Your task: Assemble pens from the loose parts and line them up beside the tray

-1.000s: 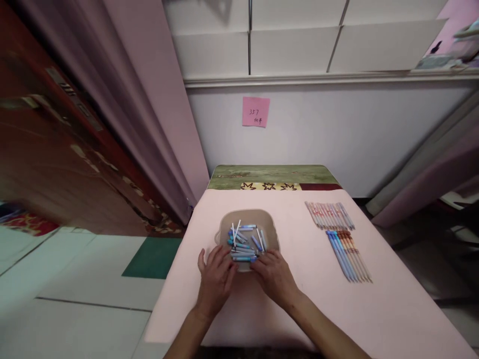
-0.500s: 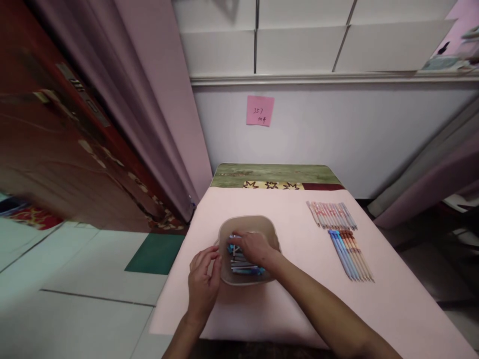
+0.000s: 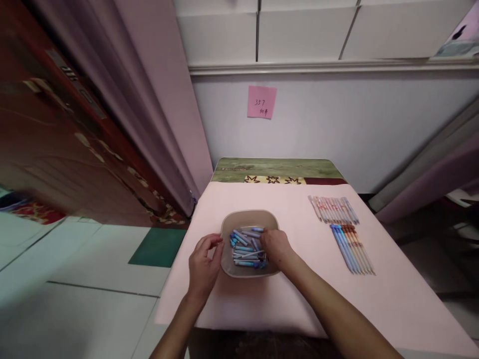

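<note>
A beige plastic box (image 3: 250, 216) holds several blue and lilac pens (image 3: 247, 252) lying loosely across its bottom. At the box's left rim, my left hand (image 3: 204, 262) has its thumb and fingers closed on the edge. My right hand (image 3: 277, 248) reaches in over the right side, its fingers bent down among the pens there. Those fingertips are partly hidden, so whether a pen is between them does not show. To the right lie a row of blue-capped and brown-capped pens (image 3: 351, 249) and, behind it, a row of pale pinkish pens (image 3: 333, 210).
A pale pink cloth (image 3: 299, 294) covers most of the table, whose green patterned top (image 3: 277, 167) shows at the back. A pink note (image 3: 262, 102) is stuck to the wall behind. On the left are a purple curtain (image 3: 164, 99) and a reddish-brown door (image 3: 75, 149).
My right hand has moved from the box's left and middle to its right side, uncovering more pens. My left hand stays at the left rim. The view has shifted slightly.
</note>
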